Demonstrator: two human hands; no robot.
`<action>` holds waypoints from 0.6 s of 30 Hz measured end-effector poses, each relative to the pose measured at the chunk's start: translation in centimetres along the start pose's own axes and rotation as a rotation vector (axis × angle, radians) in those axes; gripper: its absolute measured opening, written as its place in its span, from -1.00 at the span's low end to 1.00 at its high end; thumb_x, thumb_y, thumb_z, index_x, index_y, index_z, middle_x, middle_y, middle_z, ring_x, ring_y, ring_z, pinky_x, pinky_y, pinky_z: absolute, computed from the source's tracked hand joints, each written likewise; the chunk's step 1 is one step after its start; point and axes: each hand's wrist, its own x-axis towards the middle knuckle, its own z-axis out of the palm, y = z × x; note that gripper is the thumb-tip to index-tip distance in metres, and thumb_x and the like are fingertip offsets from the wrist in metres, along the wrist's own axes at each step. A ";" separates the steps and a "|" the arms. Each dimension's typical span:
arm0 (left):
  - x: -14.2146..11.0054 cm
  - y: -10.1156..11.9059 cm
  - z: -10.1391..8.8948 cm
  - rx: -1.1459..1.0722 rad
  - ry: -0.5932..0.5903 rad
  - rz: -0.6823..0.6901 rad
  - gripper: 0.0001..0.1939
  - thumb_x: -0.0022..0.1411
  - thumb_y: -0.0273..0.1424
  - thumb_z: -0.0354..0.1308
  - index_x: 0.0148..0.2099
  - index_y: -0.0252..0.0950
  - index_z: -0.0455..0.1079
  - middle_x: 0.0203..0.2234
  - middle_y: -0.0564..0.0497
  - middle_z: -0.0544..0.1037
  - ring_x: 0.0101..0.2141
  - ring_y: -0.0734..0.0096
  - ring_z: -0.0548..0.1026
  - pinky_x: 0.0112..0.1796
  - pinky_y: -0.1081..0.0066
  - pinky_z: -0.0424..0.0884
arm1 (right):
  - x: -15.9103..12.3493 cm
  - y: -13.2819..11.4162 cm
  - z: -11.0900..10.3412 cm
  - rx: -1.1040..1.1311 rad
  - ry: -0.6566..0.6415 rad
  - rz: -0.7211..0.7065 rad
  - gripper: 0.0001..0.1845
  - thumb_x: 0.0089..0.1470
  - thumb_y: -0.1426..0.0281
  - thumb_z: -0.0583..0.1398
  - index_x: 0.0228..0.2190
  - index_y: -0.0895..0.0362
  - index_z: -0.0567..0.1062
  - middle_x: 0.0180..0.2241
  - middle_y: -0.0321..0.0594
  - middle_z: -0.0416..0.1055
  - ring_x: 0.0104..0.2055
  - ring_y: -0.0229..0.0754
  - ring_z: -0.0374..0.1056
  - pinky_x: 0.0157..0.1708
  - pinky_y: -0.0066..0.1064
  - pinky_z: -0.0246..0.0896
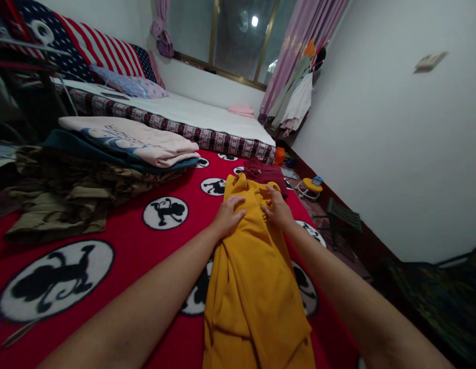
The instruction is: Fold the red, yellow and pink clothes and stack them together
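Left grip (240,205): open, fingers loosely bent, resting on the upper part of a mustard-yellow garment (257,266). Right grip (266,199): likewise open, fingertips at the cloth on the opposite side; a slight pinch beneath them cannot be confirmed. Garment lies lengthwise on a red blanket (126,205) with monkey medallions, its far end against a dark red folded cloth (263,171), its near end running out of view. Handling, estimated: light, soft, limp; not fragile; low slip risk, though loose layers could shift or crease if pulled from one side. Suggested hold: both side edges near the gathered far end, several layers taken together, lifted evenly. To the left, a stack: pale pink printed garment (145,141) over a teal one (80,146), camouflage clothing (61,200) beneath. Beyond, a bed (207,110) carries a patterned pillow (130,83) and a folded pink cloth (241,110). Containers: none identified with certainty; the orange object (279,156) near the bed's corner is too small to classify, contents unreadable.
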 end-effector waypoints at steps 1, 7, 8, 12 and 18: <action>0.0 -0.1 -0.1 -0.009 0.008 -0.012 -0.64 0.11 -0.52 0.18 0.00 -0.39 0.42 -0.03 -0.18 0.50 0.00 0.22 0.45 0.06 0.20 0.37 | -1.4 0.0 -0.7 0.032 0.020 -0.119 -0.27 0.08 0.43 0.17 0.26 0.13 0.09 0.15 0.02 0.23 0.08 -0.02 0.32 0.00 -0.23 0.30; 0.1 0.0 -0.3 0.011 -0.003 -0.003 -0.70 0.10 -0.50 0.19 -0.07 -0.40 0.49 -0.04 -0.19 0.50 0.03 0.19 0.44 0.09 0.18 0.34 | -9.8 -0.2 -5.2 -0.062 -0.091 -0.741 -0.41 0.14 0.50 0.12 0.19 -0.04 0.26 0.25 -0.07 0.16 0.26 -0.03 0.10 0.16 -0.10 0.15; 0.1 0.0 -0.3 0.020 -0.008 -0.002 -0.70 0.10 -0.50 0.19 -0.08 -0.40 0.50 -0.03 -0.20 0.50 0.03 0.18 0.44 0.10 0.18 0.32 | -11.0 -0.4 -5.7 -0.066 -0.138 -0.801 -0.42 0.15 0.51 0.11 0.19 -0.04 0.26 0.27 -0.06 0.13 0.28 -0.04 0.08 0.16 -0.11 0.15; 0.1 -0.2 -0.2 0.037 -0.018 -0.004 -0.70 0.08 -0.49 0.22 -0.10 -0.38 0.52 -0.01 -0.20 0.48 0.04 0.17 0.43 0.12 0.17 0.31 | -14.4 -1.9 -7.0 -0.056 -0.294 -0.909 -0.47 0.16 0.44 0.10 0.16 -0.01 0.32 0.29 -0.07 0.12 0.33 -0.03 -0.01 0.16 -0.11 0.13; -0.1 0.0 -0.3 0.053 -0.016 0.028 -0.70 0.07 -0.40 0.26 -0.11 -0.31 0.53 0.14 -0.19 0.34 0.13 0.12 0.36 0.15 0.14 0.28 | -16.8 -4.5 -8.5 -0.067 -0.368 -0.953 -0.62 0.18 0.39 0.12 0.04 0.05 0.42 0.23 -0.17 0.26 0.34 -0.09 0.00 0.24 -0.15 -0.02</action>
